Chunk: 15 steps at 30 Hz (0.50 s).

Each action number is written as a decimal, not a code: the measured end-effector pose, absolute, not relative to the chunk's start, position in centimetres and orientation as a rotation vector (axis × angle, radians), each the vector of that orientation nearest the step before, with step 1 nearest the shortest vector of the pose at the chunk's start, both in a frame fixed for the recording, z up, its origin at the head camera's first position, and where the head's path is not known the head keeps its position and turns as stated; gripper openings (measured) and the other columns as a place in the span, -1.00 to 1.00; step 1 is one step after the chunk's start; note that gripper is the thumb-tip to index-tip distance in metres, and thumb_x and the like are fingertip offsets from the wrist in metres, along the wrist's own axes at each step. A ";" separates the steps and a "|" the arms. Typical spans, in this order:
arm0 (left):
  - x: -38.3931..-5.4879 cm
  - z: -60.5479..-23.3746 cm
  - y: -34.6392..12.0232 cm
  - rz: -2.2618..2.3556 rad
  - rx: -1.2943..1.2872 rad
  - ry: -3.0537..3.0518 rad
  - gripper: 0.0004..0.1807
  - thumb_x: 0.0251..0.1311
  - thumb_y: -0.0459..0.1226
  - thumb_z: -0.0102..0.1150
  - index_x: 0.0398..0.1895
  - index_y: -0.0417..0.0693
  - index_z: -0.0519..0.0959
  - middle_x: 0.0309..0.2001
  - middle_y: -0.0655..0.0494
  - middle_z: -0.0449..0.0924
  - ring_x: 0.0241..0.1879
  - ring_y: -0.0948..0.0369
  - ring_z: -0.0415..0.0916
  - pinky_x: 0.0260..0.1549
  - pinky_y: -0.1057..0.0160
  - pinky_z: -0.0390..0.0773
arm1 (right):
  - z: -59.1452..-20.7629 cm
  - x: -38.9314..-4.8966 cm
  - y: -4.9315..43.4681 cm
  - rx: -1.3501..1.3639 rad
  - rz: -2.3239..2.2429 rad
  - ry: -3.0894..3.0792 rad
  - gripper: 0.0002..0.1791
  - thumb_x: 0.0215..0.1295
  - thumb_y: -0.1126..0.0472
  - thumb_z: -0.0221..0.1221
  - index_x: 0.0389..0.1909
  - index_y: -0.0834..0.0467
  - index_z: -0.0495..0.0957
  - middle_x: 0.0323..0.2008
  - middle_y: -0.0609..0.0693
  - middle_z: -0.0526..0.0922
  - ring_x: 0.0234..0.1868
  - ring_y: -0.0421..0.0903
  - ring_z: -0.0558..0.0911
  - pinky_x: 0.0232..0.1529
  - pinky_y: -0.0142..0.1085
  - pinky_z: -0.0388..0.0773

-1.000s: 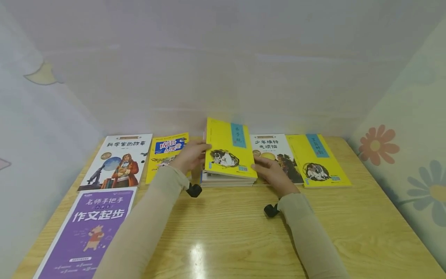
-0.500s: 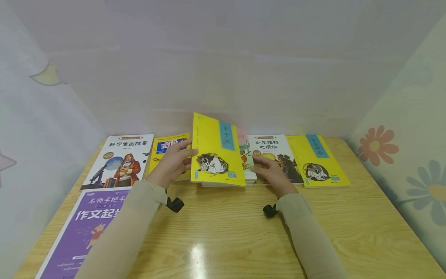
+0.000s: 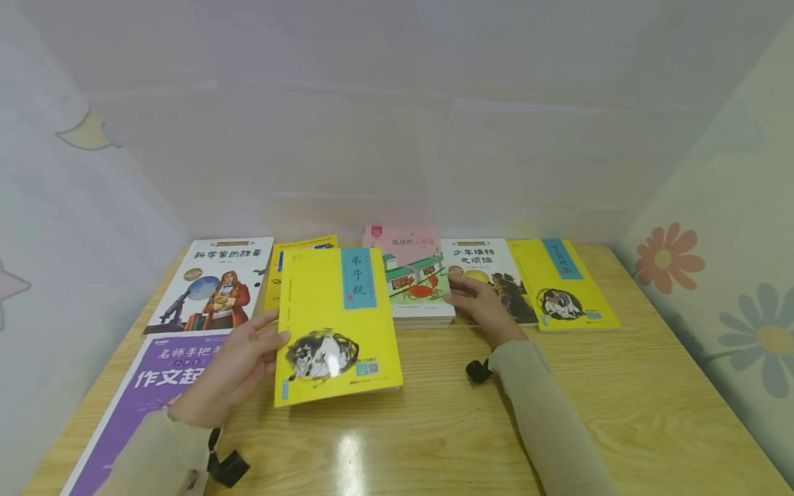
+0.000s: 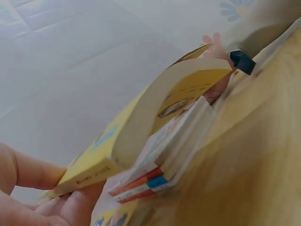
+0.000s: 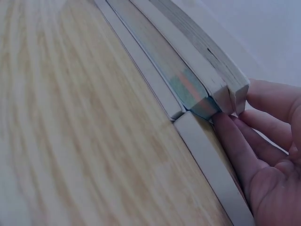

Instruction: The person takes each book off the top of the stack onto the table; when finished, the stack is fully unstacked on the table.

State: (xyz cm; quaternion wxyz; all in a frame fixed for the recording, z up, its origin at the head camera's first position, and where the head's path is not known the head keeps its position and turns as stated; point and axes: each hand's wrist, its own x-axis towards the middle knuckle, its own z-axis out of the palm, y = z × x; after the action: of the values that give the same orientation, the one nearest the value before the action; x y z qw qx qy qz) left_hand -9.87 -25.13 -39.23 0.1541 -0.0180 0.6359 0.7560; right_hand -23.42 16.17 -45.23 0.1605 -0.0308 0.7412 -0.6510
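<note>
Fingers (image 3: 271, 340) of left hand (image 3: 226, 375) clamped on yellow 弟子规 book (image 3: 338, 320) above desk (image 3: 434, 427); right hand (image 3: 482, 308), fingers apart, touches right side of book stack (image 3: 409, 265) near desk's far edge.

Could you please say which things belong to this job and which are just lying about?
Likely job:
Yellow blue-panelled paperback, left hand holding
Pink-topped paperback stack, right hand touching

Lying about:
Purple rectangular book
Left white paperback
Right white paperback
Rightmost yellow paperback
Part-hidden yellow paperback
</note>
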 end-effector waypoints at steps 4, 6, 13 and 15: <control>-6.9 -40.4 -27.0 2.089 -0.133 1.835 -0.21 0.53 -0.37 -0.07 0.60 -0.32 -0.28 0.01 0.24 0.70 -0.09 0.22 0.70 -0.11 0.17 0.71 | -45.2 -23.4 16.2 -0.078 -1.855 2.107 -0.30 0.34 0.03 0.35 0.47 -0.12 0.36 0.35 -0.11 0.49 0.30 -0.09 0.52 0.28 -0.12 0.51; -5.5 -41.0 -27.9 2.041 -0.192 1.830 -0.18 0.52 -0.36 -0.06 0.60 -0.32 -0.31 0.08 0.17 0.67 -0.07 0.20 0.70 -0.08 0.12 0.71 | -45.2 -23.4 16.2 -0.079 -1.853 2.107 -0.31 0.34 0.03 0.34 0.46 -0.12 0.37 0.37 -0.13 0.47 0.32 -0.10 0.50 0.30 -0.12 0.49; -2.0 -42.6 -30.3 1.923 -0.309 1.705 -0.08 0.54 -0.30 -0.04 0.56 -0.34 -0.49 0.18 0.04 0.58 0.05 0.12 0.63 0.07 -0.03 0.64 | -45.1 -23.4 16.1 -0.084 -1.855 2.119 -0.32 0.35 0.05 0.34 0.47 -0.10 0.36 0.37 -0.11 0.47 0.33 -0.09 0.49 0.33 -0.09 0.45; -1.5 -42.9 -30.7 1.905 -0.316 1.685 -0.06 0.54 -0.32 -0.03 0.53 -0.39 -0.52 0.14 0.06 0.60 0.04 0.10 0.64 0.06 -0.06 0.64 | -45.0 -23.3 16.1 -0.083 -1.849 2.125 -0.32 0.36 0.05 0.33 0.47 -0.10 0.36 0.37 -0.12 0.47 0.33 -0.10 0.49 0.32 -0.09 0.45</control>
State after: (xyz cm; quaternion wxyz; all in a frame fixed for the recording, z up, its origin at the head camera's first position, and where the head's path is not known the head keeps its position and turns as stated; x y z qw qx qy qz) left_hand -1.51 -30.65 -42.85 0.2853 -0.1183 0.6301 0.7124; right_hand -23.31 16.09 -45.03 0.1611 -0.0290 0.7443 -0.6475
